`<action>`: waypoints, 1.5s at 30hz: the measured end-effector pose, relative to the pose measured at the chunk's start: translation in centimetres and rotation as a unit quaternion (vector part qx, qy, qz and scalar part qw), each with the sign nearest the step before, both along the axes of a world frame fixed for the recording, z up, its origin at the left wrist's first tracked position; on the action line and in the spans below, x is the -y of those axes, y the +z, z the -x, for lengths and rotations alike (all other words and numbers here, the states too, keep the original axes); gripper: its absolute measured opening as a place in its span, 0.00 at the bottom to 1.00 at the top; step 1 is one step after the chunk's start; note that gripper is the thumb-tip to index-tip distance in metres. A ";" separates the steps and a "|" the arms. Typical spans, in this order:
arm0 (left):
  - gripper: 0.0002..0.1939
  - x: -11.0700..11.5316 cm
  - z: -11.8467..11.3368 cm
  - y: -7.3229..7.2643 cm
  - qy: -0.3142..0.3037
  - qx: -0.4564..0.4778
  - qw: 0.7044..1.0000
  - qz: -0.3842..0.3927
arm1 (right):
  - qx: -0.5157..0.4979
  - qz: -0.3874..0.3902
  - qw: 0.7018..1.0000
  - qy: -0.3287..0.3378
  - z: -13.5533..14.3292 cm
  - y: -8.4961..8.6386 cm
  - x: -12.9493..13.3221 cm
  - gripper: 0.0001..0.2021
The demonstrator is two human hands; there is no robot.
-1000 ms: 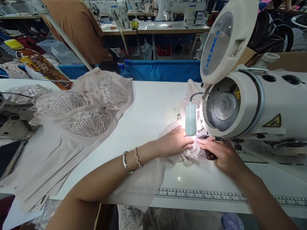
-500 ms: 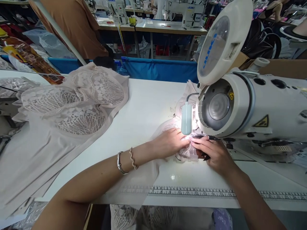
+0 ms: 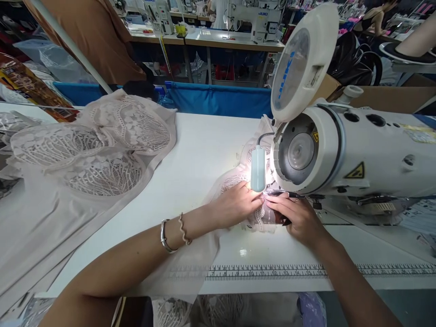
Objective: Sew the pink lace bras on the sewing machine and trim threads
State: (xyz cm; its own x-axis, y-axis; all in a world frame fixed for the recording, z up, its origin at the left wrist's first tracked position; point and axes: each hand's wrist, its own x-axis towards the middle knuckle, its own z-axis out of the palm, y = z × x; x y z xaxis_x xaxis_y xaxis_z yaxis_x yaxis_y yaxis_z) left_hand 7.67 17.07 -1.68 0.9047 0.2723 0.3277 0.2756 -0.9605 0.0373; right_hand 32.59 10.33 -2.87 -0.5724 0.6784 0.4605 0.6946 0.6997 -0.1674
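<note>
A white sewing machine (image 3: 371, 159) stands on the right, its round cover raised, with a small lamp (image 3: 258, 169) shining over the needle area. Under it lies pale pink lace fabric (image 3: 231, 181). My left hand (image 3: 235, 204) presses on this fabric beside the lamp, its fingers close together and the tips in the glare. My right hand (image 3: 298, 215) is just to the right, fingertips at the fabric edge near a dark tool (image 3: 284, 194); part of a dark object shows under its palm. Whether the right fingers grip either one cannot be made out.
A pile of pale lace fabric (image 3: 102, 145) covers the left of the white table (image 3: 200, 136). A ruler strip (image 3: 265, 272) runs along the front edge. Behind are a blue cloth trough (image 3: 221, 100), a brown snack package (image 3: 34, 88) and a person in brown.
The whole view has shifted slightly, so most things appear further left. Both hands stay by the lamp, with the right fingers slightly changed and less of the dark object showing beneath them.
</note>
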 end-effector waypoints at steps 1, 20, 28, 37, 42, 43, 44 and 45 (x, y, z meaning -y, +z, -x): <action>0.13 0.0 0.0 -0.1 -0.011 0.000 1.000 -0.001 | -0.002 -0.007 1.000 0.006 0.0 0.0 0.0 0.31; 0.17 1.0 -0.6 -0.1 -0.033 -0.002 0.999 -0.032 | 0.009 -0.029 1.000 -0.004 0.3 0.3 0.1 0.25; 0.16 1.1 -0.2 -0.3 -0.021 -0.004 0.999 -0.036 | -0.008 -0.014 1.000 -0.018 0.1 -0.1 0.2 0.29; 0.18 0.9 -0.3 0.0 -0.010 -0.002 1.000 -0.021 | -0.027 -0.038 0.999 0.004 0.6 0.9 0.2 0.25; 0.19 0.5 -0.1 0.7 0.010 -0.005 1.000 0.012 | -0.011 -0.002 0.999 -0.033 0.6 0.7 0.3 0.28; 0.19 0.4 -0.1 0.7 0.012 -0.005 1.000 0.011 | -0.009 -0.001 0.999 -0.040 0.5 0.6 0.4 0.29; 0.19 0.3 -0.1 0.7 0.015 -0.003 1.000 0.009 | -0.007 -0.002 0.999 -0.047 0.4 0.5 0.4 0.30; 0.19 0.1 -0.1 0.7 0.017 -0.002 1.000 0.008 | -0.005 -0.002 0.999 -0.052 0.3 0.3 0.4 0.31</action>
